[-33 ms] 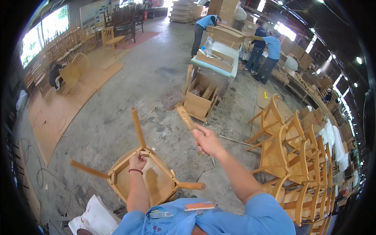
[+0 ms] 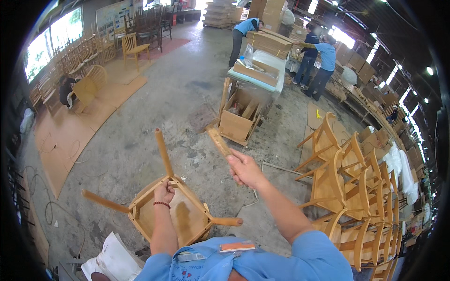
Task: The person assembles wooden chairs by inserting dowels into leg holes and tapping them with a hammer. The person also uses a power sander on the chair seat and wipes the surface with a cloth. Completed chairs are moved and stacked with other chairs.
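Observation:
My right hand (image 2: 244,169) is wrapped round the wooden handle of a mallet (image 2: 218,141). The mallet's blocky brown head is held out ahead of the hand, above the floor. Below and to the left, an upturned wooden chair (image 2: 191,194) shows its seat underside and three splayed legs. My left hand (image 2: 164,192), a beaded bracelet at its wrist, has its fingers closed at the inner corner of the seat frame, beside the base of the far leg. Whatever those fingers pinch is hidden. A shadow falls across the seat's underside.
Several finished wooden chairs (image 2: 327,175) stand in close rows on the right. Ahead is a workbench (image 2: 255,80) with cartons. Three people work around it; another person (image 2: 67,91) crouches at far left by a chair on cardboard sheets (image 2: 70,140). A white sack (image 2: 112,257) lies near left.
The mallet and my right hand have shifted very slightly to the left. My left hand keeps its place at the frame corner.

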A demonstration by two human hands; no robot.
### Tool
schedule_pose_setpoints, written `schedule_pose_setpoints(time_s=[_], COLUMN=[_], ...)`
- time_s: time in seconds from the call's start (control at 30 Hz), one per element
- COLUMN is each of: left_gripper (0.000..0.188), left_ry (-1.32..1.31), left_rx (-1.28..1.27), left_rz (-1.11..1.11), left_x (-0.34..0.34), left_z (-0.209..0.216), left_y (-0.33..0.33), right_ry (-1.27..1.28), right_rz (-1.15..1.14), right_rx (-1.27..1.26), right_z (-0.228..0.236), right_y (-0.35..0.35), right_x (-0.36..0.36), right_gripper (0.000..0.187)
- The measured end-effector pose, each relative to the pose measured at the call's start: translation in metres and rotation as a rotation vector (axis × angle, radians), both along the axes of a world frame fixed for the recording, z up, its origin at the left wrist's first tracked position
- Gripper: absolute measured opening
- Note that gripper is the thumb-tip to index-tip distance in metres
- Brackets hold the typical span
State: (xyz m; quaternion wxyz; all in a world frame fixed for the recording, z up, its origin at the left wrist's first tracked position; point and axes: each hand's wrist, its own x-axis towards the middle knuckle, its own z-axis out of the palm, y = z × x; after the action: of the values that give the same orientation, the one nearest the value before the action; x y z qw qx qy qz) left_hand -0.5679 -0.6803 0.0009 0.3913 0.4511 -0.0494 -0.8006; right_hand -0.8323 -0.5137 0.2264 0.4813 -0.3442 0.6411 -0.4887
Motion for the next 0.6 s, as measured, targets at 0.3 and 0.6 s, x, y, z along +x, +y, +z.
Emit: schedule_pose_setpoints(time_s=[0.3, 0.6], left_gripper=[0.013, 0.028], left_ry=[-0.677, -0.947], left_rx=[-1.089, -1.461], left_rz=[-0.488, -0.596], left_x=[-0.053, -0.022], left_z=[0.185, 0.27], left_y=[0.099, 0.125], right_ry=[-0.097, -0.064], right_rz=[0.245, 0.294], right_rx=[-0.154, -0.308], right_z=[0.014, 0.04], right_y=[0.008, -0.018], right_x=[0.021, 0.066], right_gripper=[0.034, 0.036])
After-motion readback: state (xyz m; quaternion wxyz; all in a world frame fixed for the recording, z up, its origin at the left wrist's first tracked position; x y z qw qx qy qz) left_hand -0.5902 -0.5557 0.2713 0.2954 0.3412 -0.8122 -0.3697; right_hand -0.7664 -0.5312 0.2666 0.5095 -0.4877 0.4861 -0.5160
